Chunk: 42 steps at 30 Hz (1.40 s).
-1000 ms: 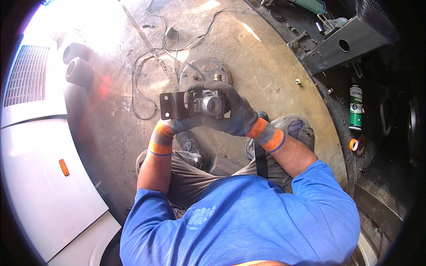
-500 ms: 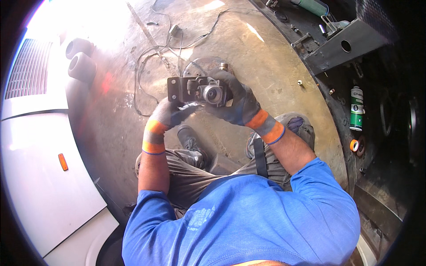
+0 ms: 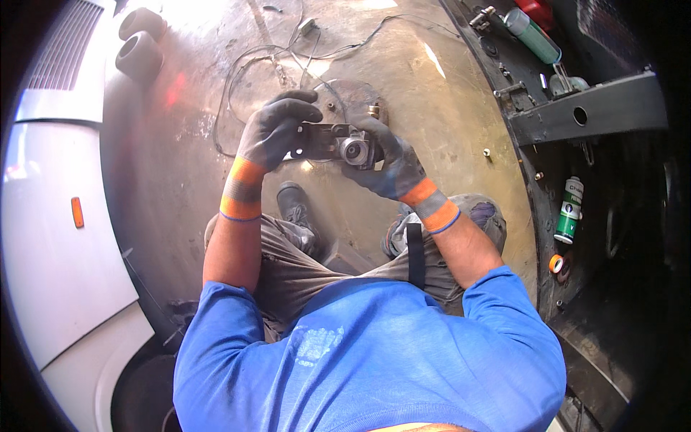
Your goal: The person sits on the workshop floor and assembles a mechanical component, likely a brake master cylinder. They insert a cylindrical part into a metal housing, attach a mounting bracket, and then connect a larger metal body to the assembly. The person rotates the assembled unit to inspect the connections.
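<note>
A dark metal part with a round, hollow port (image 3: 353, 149) and a flat bracket (image 3: 315, 142) is held up in front of me above the concrete floor. My right hand (image 3: 389, 160), in a grey and orange work glove, is closed around the port end. At the bracket's left end is my gloved left hand (image 3: 273, 133), its fingers bent above the upper edge and its palm against the plate; the thumb is hidden. A brass-coloured fitting (image 3: 373, 111) shows just beyond my right fingers. Behind the part lies a round, rusty plate (image 3: 356, 91) with a small nut (image 3: 331, 106).
Black cables (image 3: 268, 50) loop over the floor beyond my hands. On the left stand a white vehicle panel (image 3: 65, 266) and two grey rounded objects (image 3: 139, 57). To the right, a dark steel frame (image 3: 597, 108) has a green and white spray can (image 3: 569, 209) and orange tape roll (image 3: 556, 263) near it.
My left hand has risen from under the part to the bracket's left end, fingers now above it. My right hand keeps its hold. The whole view has shifted slightly.
</note>
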{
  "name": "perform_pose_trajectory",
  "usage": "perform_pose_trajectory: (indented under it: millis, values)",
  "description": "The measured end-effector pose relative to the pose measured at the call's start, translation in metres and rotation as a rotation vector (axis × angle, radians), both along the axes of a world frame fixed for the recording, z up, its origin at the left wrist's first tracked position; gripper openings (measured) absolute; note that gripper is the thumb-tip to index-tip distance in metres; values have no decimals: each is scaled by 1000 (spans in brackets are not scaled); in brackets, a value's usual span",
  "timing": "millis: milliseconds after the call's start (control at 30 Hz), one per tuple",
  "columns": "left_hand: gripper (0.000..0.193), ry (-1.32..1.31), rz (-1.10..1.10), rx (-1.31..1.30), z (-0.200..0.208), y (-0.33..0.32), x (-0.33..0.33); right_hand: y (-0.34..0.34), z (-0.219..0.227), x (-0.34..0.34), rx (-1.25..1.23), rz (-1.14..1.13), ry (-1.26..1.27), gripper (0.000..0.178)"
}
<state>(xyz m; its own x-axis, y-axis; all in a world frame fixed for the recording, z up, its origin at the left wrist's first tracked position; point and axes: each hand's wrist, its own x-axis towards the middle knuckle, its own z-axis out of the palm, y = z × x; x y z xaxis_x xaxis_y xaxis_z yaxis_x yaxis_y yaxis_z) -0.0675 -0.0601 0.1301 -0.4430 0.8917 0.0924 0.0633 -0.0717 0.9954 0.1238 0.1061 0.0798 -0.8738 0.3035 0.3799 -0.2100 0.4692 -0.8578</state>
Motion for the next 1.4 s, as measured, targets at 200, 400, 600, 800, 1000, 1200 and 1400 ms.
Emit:
perform_pose_trajectory:
  millis: [200, 400, 600, 800, 1000, 1200, 1400]
  values:
    - [26, 12, 6, 38, -4, 0, 1, -1, 6, -4, 98, 30, 66, 72]
    - [24, 57, 134, -15, -11, 2, -1, -1, 10, -5, 160, 20, 117, 71]
    - [31, -58, 336, -281, 14, 15, 11, -1, 13, -3, 194, 4, 108, 70]
    - [69, 100, 224, -356, 10, 14, 8, -1, 9, 0, 188, 50, 57, 74]
    - [70, 137, 174, -361, 8, 12, 7, 0, 10, -1, 184, 64, 92, 70]
    - [63, 150, 202, -336, 11, 13, 7, 2, 8, 2, 139, 87, 36, 70]
    - [38, -7, 236, -132, 5, 14, 3, 2, 9, 1, 109, 35, 36, 67]
